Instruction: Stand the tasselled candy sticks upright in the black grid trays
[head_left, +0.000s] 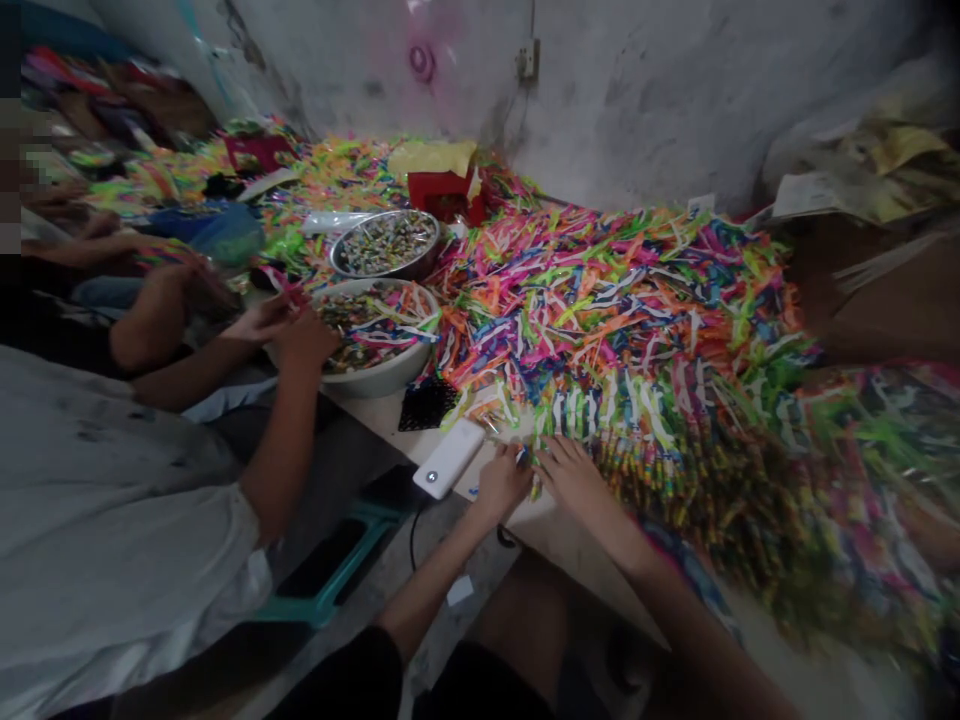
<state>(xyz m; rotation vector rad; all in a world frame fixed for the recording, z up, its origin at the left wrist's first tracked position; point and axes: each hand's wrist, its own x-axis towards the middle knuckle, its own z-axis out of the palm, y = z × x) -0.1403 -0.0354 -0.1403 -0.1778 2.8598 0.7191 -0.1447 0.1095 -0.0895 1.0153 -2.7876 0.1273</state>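
Note:
At the front edge of the table, my left hand [504, 482] is closed, fingertips pinched together; what lies between them is too small to make out. Close beside it, my right hand [571, 474] reaches left with bent fingers. Its fingertips hold a thin green-and-yellow wrapped strip [535, 488], which shows in the gap between the hands. Right of my right hand runs a row of similar wrapped strips [660, 475] laid side by side, with white and coloured tails. Behind them spreads a large heap of bright plastic strips [585, 300].
A white power bank [448, 460] with a black cable lies left of my hands, near a black mesh piece [426, 406]. Farther left stand a white basin [382, 378] and a metal bowl [386, 268] of small wrapped pieces. A co-worker's hands [289, 325] work beside the basin.

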